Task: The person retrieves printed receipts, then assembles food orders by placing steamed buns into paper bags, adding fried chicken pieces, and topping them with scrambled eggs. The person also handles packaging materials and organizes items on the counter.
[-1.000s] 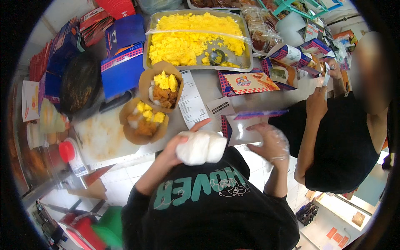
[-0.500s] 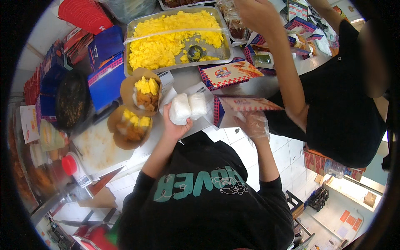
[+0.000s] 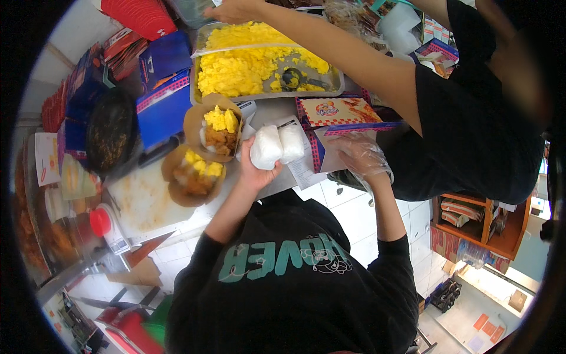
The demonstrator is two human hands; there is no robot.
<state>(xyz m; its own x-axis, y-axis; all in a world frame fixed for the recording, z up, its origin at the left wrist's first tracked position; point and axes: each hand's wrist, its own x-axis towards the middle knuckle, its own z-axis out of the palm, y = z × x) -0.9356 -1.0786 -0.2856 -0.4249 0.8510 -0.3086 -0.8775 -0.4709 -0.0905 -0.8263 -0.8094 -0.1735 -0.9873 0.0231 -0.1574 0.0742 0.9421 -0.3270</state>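
My left hand (image 3: 258, 172) is shut on two white wrapped rice portions (image 3: 277, 145), held just above the counter edge beside two brown paper bowls. The nearer bowl (image 3: 194, 175) and the farther bowl (image 3: 217, 127) both hold yellow scrambled egg and brown fried pieces. My right hand (image 3: 361, 157), in a clear plastic glove, rests on the open flap of a colourful paper meal box (image 3: 330, 118), fingers curled over its edge. A paper slip lies between the box and the rice portions.
A metal tray of scrambled egg (image 3: 247, 65) with a dark scoop (image 3: 292, 78) stands behind the bowls. A co-worker's bare arm (image 3: 330, 44) reaches across over it from the right. Blue boxes (image 3: 162, 97), a dark pan (image 3: 109, 135) and a red-capped bottle (image 3: 105, 227) sit at left.
The co-worker's arm has stretched leftward across the egg tray. My left hand has carried the rice portions forward to the counter next to the bowls. My gloved right hand stays at the meal box.
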